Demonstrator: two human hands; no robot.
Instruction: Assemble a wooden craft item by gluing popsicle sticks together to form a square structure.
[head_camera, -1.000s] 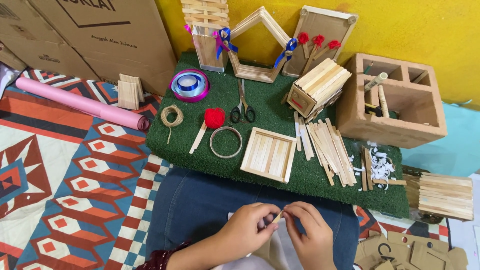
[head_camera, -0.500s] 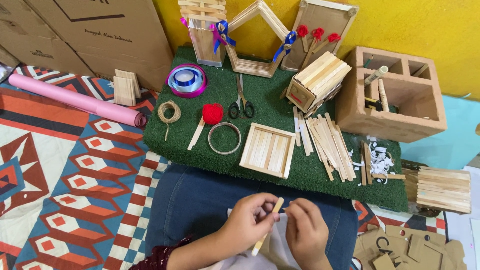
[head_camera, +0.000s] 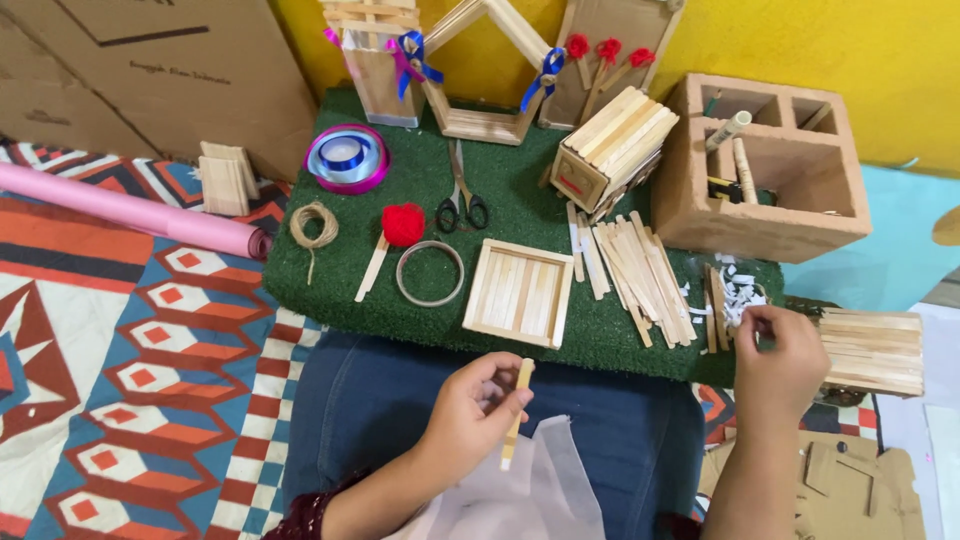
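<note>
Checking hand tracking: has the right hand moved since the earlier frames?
Yes. The right hand left the left hand and its stick, going right to the white scraps by the green mat edge.

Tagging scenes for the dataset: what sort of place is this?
Probably a home craft corner on the floor: loose flat wooden craft sticks on a green artificial-turf mat, black-handled scissors, patterned red-and-blue rug.

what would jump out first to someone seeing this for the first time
The left hand holds a single flat wooden stick upright over the lap, while the right hand reaches to the paper scraps at the green mat's right edge. On the mat, a loose pile of sticks lies beside a square stick tray, with a red pompom and scissors to the left.
</note>
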